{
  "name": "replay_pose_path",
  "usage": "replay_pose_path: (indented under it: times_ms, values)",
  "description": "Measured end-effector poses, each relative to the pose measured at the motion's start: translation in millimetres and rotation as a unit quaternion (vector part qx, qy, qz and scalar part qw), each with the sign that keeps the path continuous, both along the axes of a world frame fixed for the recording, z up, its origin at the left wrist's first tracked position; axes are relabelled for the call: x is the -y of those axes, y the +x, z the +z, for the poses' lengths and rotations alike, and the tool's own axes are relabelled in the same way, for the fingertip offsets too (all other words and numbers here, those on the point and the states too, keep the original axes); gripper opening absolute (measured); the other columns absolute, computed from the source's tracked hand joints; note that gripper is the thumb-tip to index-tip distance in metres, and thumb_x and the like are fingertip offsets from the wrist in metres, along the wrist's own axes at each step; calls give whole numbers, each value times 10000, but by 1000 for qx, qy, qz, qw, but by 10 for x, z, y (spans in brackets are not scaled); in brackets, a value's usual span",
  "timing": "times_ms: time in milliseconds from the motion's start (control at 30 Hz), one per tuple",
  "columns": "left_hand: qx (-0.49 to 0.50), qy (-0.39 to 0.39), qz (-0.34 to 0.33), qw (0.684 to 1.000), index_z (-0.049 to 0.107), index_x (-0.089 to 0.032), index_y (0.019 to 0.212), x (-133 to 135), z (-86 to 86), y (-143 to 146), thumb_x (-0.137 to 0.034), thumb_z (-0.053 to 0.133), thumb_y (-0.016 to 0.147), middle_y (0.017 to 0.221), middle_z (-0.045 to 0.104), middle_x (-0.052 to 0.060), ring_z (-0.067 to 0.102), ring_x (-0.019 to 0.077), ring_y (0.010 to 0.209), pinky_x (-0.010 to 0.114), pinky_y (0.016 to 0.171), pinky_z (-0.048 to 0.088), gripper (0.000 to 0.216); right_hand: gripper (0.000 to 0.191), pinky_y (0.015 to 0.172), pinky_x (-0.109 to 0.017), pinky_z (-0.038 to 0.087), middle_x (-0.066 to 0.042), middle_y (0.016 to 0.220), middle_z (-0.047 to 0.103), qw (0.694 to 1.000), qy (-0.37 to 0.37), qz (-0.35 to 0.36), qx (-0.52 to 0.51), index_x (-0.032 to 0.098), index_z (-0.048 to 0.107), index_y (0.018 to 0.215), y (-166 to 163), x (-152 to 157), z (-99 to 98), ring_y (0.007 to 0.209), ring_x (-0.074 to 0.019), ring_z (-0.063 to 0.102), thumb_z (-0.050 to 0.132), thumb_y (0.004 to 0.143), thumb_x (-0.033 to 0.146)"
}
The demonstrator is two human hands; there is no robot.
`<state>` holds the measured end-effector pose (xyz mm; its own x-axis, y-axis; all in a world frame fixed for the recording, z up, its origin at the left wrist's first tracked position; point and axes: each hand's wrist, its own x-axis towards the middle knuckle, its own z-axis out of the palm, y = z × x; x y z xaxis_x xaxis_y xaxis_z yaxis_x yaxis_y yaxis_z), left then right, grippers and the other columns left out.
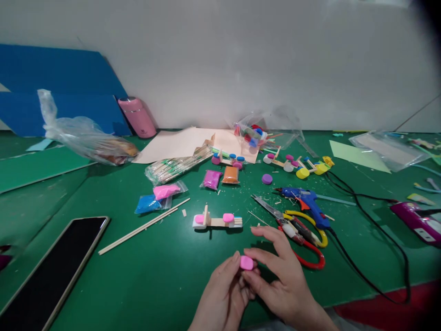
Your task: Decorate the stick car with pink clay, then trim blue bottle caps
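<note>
Near the table's front edge, my left hand (pixel 225 289) and my right hand (pixel 280 276) meet around a small lump of pink clay (pixel 246 262). Both pinch it between fingertips, the right index finger stretched out above. Just beyond them lies a small craft-stick model (pixel 217 221) with pink clay pieces and a white cap on it. Red and yellow handled scissors (pixel 306 239) lie right of my right hand, beside a blue glue gun (pixel 306 202).
A dark tablet (pixel 51 271) lies at front left, with long wooden sticks (pixel 143 226) beside it. Clay packets (pixel 161 195), a stick bundle (pixel 175 166), paper, plastic bags, other small models (pixel 296 165) and a pink bottle (pixel 138 117) fill the green table (pixel 155 276). A black cord (pixel 365 248) runs right.
</note>
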<state>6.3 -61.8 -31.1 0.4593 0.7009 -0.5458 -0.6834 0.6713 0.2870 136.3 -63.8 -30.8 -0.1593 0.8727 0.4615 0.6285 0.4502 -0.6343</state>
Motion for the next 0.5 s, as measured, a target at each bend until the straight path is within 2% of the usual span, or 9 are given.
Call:
replay_pose_path:
  times_ms: [100, 200, 333, 400, 500]
  values:
    - [-4, -16, 0, 1000, 631, -136, 672, -43, -27, 21, -295, 617, 704, 588, 601, 16, 541, 102, 561, 214, 548, 401, 163, 205, 866, -417, 393, -66, 1168, 451, 1000, -19, -6, -12, 241, 612, 908, 31, -47, 29, 1066, -253, 434, 587, 710, 190]
    - [-18, -12, -24, 999, 644, -107, 703, -86, -73, 14, -393, 556, 725, 627, 607, 49, 520, 108, 521, 237, 525, 393, 300, 169, 847, -400, 405, -64, 1154, 466, 999, -31, -28, -18, 245, 617, 887, 72, -161, 38, 1061, -247, 447, 582, 724, 221]
    - [-117, 34, -19, 992, 651, -98, 754, -120, -72, -38, -377, 548, 722, 652, 607, 61, 510, 116, 528, 250, 544, 389, 299, 175, 851, -398, 393, -73, 1156, 465, 998, -52, -42, 18, 238, 612, 923, 121, -366, 27, 1071, -240, 435, 560, 756, 248]
    - [-200, 72, -4, 977, 651, -121, 730, -130, -20, -70, -344, 576, 706, 621, 594, 39, 512, 121, 553, 248, 578, 392, 237, 185, 863, -409, 385, -77, 1156, 466, 997, -56, -29, 38, 235, 608, 943, 127, -454, 17, 1069, -239, 433, 549, 768, 253]
    - [-341, 150, 13, 928, 650, -155, 710, -153, 90, -113, -302, 620, 676, 623, 569, 11, 512, 127, 607, 232, 615, 392, 153, 188, 877, -430, 374, -81, 1150, 477, 997, -54, -10, 56, 232, 607, 953, 119, -543, 2, 1066, -243, 433, 541, 780, 263]
